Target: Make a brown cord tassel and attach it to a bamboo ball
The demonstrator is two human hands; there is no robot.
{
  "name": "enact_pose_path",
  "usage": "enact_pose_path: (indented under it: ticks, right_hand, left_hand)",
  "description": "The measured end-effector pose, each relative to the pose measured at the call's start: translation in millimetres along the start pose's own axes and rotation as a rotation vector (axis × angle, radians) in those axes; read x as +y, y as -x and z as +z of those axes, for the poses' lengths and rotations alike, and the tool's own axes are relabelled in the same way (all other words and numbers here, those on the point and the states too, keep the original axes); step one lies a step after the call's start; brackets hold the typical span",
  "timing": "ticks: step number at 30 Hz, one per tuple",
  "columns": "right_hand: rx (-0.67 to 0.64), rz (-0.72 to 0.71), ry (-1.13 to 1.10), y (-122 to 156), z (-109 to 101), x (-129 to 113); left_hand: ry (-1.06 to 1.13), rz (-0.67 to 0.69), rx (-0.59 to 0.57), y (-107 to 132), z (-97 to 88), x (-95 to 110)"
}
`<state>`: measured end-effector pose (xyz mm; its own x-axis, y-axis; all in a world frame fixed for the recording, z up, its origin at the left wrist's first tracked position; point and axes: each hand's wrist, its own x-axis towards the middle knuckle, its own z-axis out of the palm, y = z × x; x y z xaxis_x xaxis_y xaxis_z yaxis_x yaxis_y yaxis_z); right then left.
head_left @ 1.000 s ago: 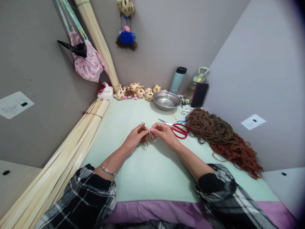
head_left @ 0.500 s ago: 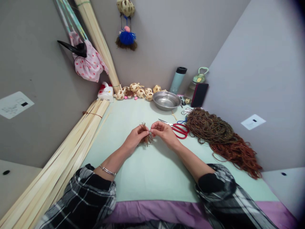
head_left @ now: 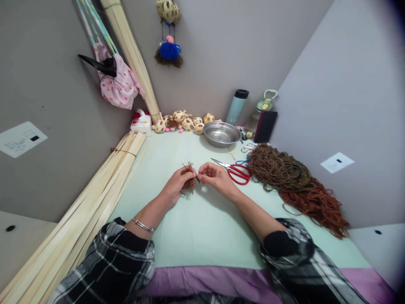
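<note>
Over the middle of the pale green table (head_left: 196,228), my left hand (head_left: 176,184) pinches a small brown yarn tassel (head_left: 190,185) between thumb and fingers. Its frayed strands stick out above and below the grip. Close at its right side, my right hand (head_left: 217,178) has thumb and index finger closed on a brown yarn strand at the tassel's edge. Just beyond the right hand lie red-handled scissors (head_left: 239,174), their blades pointing to the far left.
A heap of brown and rust yarn (head_left: 284,173) lies on the right. Pale flat strips (head_left: 95,202) run along the left edge. At the back stand a metal bowl (head_left: 221,134), woven balls (head_left: 187,123), a tissue pack (head_left: 141,123), a blue tumbler (head_left: 237,107) and a phone (head_left: 265,126).
The tassel has turned in my left hand and its strands are bunched differently. My right fingers have shifted slightly and now pinch a strand at its right edge.
</note>
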<state>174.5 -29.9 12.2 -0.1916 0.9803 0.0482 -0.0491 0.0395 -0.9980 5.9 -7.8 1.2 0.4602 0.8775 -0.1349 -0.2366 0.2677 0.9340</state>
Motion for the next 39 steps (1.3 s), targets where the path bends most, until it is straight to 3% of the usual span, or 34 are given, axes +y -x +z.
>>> enact_pose_path:
  ticks: [6, 11, 17, 23, 31, 39]
  right_hand:
    - [0.044, -0.02, 0.036, -1.2, -1.2, 1.9]
    - [0.072, -0.05, 0.049, -1.3, -1.5, 2.0]
    - [0.05, -0.036, 0.028, -1.1, -0.5, 3.4]
    - [0.043, -0.045, -0.003, -1.1, 0.9, 4.3]
    - [0.103, -0.056, -0.041, -1.5, 1.2, 0.9]
    - [0.109, -0.064, -0.045, -2.3, 0.1, 0.5]
  left_hand:
    - [-0.015, 0.057, 0.035, 1.1, 2.4, 1.2]
    - [-0.064, 0.028, -0.011, 1.3, 1.1, -0.2]
    - [0.018, 0.037, -0.005, 1.2, 0.8, 2.7]
    - [0.092, 0.073, -0.079, 5.0, 4.4, 8.7]
    - [0.003, 0.157, 0.064, -0.5, 0.1, -1.7]
    - [-0.038, 0.055, 0.005, 0.4, 1.1, -3.8]
